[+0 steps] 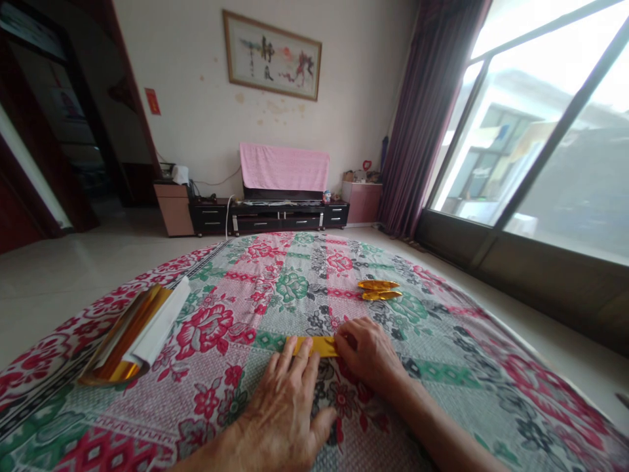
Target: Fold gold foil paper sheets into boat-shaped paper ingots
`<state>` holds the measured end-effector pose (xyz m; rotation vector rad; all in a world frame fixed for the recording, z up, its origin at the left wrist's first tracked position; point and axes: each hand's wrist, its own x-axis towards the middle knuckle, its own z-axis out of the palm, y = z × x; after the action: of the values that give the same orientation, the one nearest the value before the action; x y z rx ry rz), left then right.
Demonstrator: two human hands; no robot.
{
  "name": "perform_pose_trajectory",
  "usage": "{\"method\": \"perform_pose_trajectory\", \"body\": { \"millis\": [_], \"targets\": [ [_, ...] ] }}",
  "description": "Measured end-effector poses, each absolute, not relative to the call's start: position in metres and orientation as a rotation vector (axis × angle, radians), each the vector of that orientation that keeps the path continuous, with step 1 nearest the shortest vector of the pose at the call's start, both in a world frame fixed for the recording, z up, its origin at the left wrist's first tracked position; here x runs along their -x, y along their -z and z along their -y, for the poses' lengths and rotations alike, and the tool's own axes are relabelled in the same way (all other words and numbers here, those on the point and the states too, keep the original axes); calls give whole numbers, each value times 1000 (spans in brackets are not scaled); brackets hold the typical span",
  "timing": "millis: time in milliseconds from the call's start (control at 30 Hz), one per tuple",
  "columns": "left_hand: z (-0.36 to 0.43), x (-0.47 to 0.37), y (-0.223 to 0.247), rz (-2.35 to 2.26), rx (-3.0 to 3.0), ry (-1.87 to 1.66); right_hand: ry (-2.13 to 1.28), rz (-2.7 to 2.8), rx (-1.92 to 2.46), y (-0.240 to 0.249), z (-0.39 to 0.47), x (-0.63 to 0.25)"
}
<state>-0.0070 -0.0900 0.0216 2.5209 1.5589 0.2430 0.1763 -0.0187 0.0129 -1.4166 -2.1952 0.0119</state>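
Note:
A folded strip of gold paper (pixel 324 345) lies flat on the flowered cloth in front of me. My left hand (pixel 287 400) rests palm down, its outstretched fingertips pressing the strip's left part. At the other end, my right hand (pixel 368 351) has its fingers curled and closed on the strip's edge; part of that end is hidden under them. Beyond the right hand sit two gold, boat-shaped folded paper pieces (pixel 379 286), side by side. To the left lies a loosely rolled stack of gold and white paper sheets (pixel 137 334).
The patterned cloth (pixel 275 308) covers a bed-like or table-like surface with a rounded far edge. Past it stand a low black cabinet (pixel 280 219) and a screen draped with a pink cloth (pixel 285 167). A purple curtain (pixel 410 124) hangs beside the large window at right.

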Motion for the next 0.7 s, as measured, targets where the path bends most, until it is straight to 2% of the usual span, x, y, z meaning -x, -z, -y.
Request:
{"method": "perform_pose_trajectory", "body": {
  "millis": [700],
  "targets": [
    [89,8,-17,-1569,-2573,-253,-119,2150,1373,-14,20,-189]
  ]
}}
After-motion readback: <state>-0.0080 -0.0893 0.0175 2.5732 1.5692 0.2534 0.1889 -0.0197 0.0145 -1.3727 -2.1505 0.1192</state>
